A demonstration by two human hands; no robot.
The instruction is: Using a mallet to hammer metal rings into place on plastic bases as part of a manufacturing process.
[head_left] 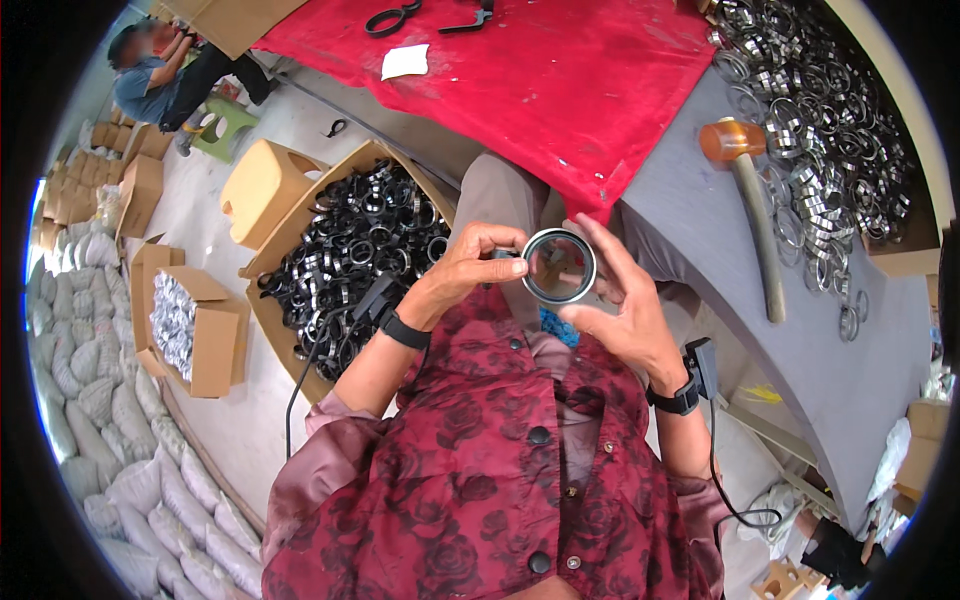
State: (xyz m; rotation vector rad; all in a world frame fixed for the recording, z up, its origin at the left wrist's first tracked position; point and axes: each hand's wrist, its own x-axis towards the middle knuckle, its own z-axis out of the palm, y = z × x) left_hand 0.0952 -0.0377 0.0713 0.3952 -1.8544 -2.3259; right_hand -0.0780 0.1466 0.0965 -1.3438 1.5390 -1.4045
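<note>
A round metal ring (528,276) with a black inner band is held up in front of my lap. Its open middle faces me. My left hand (478,258) pinches the ring's left side between thumb and fingers, where a small black part sticks out. My right hand (625,300) cups the right side, its fingers curved along the upper right edge and its thumb at the lower rim. To my left stands a cardboard box (272,318) heaped with black ring-shaped parts (375,235).
A mallet (750,190) with an orange head lies on the grey tabletop (690,200), beside piled shiny metal rings (820,150). Red cloth (560,90) covers the table ahead. A yellow stool (265,190), a smaller parts box (215,345) and white sacks (130,490) stand left; a person (160,80) sits beyond.
</note>
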